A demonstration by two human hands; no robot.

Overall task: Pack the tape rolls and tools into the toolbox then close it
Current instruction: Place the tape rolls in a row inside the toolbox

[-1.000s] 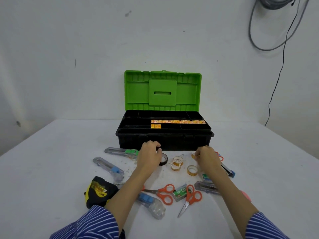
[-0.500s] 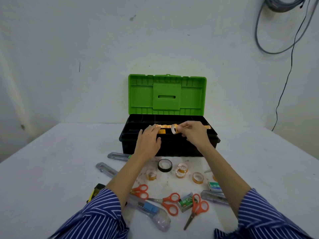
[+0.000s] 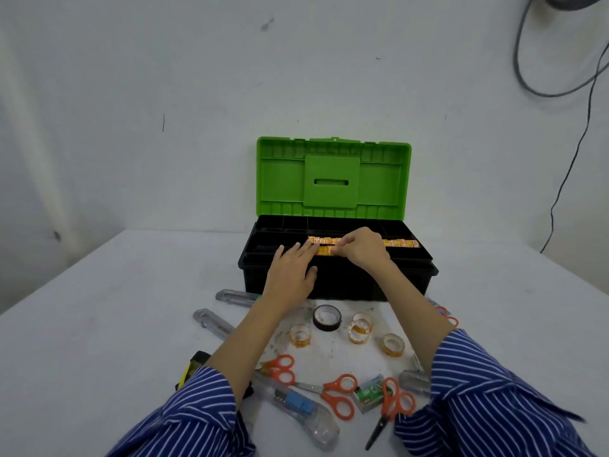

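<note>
Head view, the only one. The black plastic toolbox (image 3: 336, 282) sits at centre frame with its green ribbed lid (image 3: 333, 178) upright. Rows of small orange tape rolls (image 3: 400, 243) already fill its front tray compartments.

The right hand (image 3: 364, 250) is over the tray with fingers curled down in a pinch at the row's near end; whether a roll is between them cannot be told. The left hand (image 3: 291, 275) lies flat on the front rim, fingers together and extended.

Judgement: seating a roll in line. Best done by setting it on edge against its neighbour and releasing only once seated.

Still outside, below centre frame: a black tape roll (image 3: 327, 318), four clear amber tape rolls (image 3: 358, 331), orange-handled scissors (image 3: 339, 395) and clear utility knives (image 3: 296, 404).
</note>
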